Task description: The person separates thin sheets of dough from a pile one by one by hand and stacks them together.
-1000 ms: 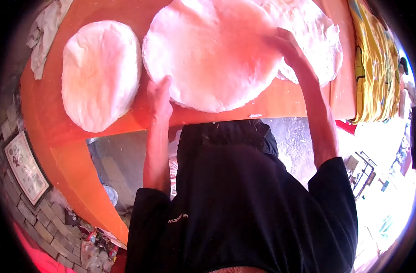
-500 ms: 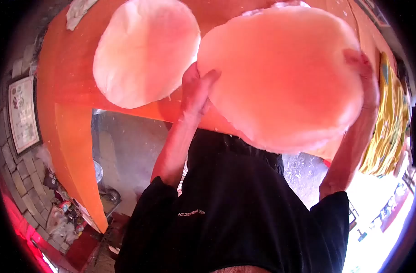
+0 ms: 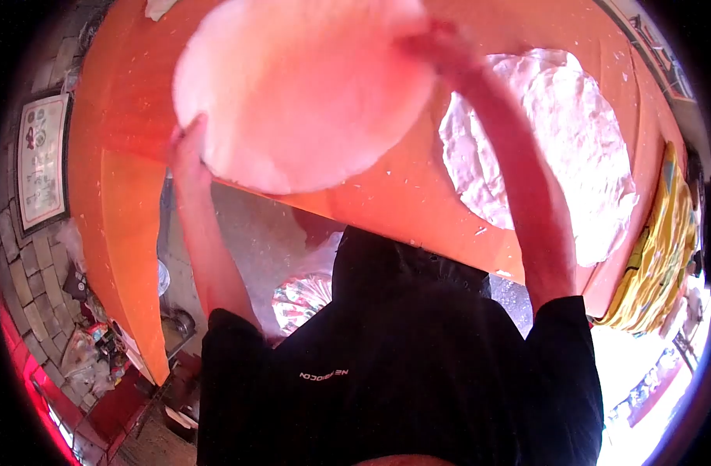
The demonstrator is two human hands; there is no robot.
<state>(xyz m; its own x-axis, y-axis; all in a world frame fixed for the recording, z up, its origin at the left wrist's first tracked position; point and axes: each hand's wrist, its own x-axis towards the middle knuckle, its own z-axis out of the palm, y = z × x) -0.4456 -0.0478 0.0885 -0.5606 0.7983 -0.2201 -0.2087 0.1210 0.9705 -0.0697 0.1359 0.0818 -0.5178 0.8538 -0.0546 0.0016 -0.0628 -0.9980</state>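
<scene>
A large round white sheet [image 3: 301,101], soft-edged and fluffy-looking, is held flat above the left part of the orange table [image 3: 418,198]; its exact material is hard to tell. My left hand [image 3: 191,151] grips its lower left edge, thumb on top. At its upper right edge, my right hand [image 3: 441,50] is closed on the rim, somewhat blurred. Below my right forearm lies a second white piece [image 3: 585,147], wrinkled and irregular at its edge. The round piece that lay at the left is hidden under the held sheet.
Yellow striped cloth [image 3: 647,256] lies along the table's right side. A framed paper [image 3: 43,159] stands against the brick wall at the left. Small white bits are scattered over the table. Floor clutter [image 3: 91,361] sits at the lower left, and a white scrap [image 3: 160,8] at the top.
Both hands have carried the round sheet from right to left, over the piece lying there. The wrinkled white piece at the right has come into view.
</scene>
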